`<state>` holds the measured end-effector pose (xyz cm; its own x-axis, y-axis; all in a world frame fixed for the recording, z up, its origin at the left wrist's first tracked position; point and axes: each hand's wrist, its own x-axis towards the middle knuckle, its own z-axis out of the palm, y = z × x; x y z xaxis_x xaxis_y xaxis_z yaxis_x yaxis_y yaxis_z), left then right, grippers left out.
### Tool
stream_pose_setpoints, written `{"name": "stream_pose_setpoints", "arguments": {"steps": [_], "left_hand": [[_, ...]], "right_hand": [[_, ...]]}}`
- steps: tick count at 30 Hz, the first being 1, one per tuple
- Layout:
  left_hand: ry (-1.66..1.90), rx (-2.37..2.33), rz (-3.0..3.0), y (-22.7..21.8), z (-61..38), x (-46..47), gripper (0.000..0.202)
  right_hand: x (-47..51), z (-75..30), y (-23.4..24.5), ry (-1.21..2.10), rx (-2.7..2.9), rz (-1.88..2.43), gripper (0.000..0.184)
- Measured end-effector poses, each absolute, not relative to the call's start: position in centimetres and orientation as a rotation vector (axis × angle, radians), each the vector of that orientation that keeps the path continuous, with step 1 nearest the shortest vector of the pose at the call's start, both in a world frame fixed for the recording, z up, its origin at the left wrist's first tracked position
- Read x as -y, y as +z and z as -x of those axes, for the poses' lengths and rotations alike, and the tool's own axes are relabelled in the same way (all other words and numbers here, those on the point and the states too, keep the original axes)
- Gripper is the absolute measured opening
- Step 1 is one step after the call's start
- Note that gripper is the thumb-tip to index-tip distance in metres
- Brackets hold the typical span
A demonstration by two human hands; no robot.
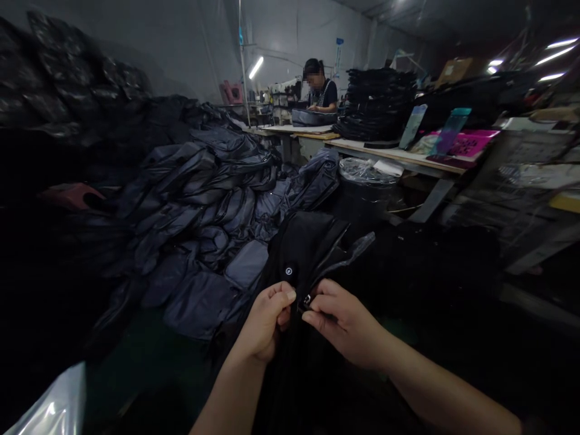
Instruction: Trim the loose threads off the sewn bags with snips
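Note:
A black bag (301,241) with a small round white-ringed badge (289,271) lies in front of me, its far end toward the pile. My left hand (270,317) is closed, thumb and fingers pinching the bag's dark fabric just below the badge. Opposite it, my right hand (342,320) pinches a small shiny metal zipper pull (307,299) at the bag's edge. A grey lining flap (356,251) sticks out on the bag's right side. Its lower part fades into darkness between my forearms.
A large heap of dark grey bags (203,181) spreads over the floor at left. Behind it, a person (321,90) sits at a workbench (399,151) bearing a stack of black pieces (378,103) and a pink basket (471,144). A plastic-lined bin (367,187) stands beneath.

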<state>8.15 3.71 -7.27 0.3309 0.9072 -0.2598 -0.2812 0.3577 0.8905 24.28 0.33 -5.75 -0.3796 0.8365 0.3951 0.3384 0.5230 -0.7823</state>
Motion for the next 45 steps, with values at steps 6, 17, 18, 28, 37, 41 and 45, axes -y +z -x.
{"name": "stream_pose_setpoints", "arguments": {"steps": [6,17,18,28,37,41,45], "left_hand": [[0.915,-0.890,-0.854,-7.3,-8.2,-3.9,0.029],[0.924,-0.919,-0.892,-7.2,-8.2,-3.7,0.025],[0.926,-0.920,-0.896,-7.1,-8.3,-3.7,0.024],[0.925,-0.931,-0.921,-7.0,-8.2,-3.6,0.024],[0.927,-0.911,-0.888,-7.2,-8.1,-3.6,0.027],[0.914,-0.899,-0.877,-7.3,-8.1,-3.7,0.027],[0.910,-0.905,-0.871,-7.3,-8.0,-3.7,0.026]], "right_hand": [[-0.7,-24.4,-6.2,0.667,2.014,0.947,0.021],[0.1,-23.9,-5.3,0.751,1.947,1.029,0.018],[0.1,-23.9,-5.3,0.754,1.938,1.038,0.018],[0.2,-23.6,-5.2,0.815,1.865,1.061,0.019],[0.1,-23.9,-5.4,0.673,2.003,0.992,0.016],[0.0,-24.2,-5.9,0.598,2.055,0.966,0.016],[-0.2,-24.4,-6.3,0.559,2.081,0.947,0.017]]}}
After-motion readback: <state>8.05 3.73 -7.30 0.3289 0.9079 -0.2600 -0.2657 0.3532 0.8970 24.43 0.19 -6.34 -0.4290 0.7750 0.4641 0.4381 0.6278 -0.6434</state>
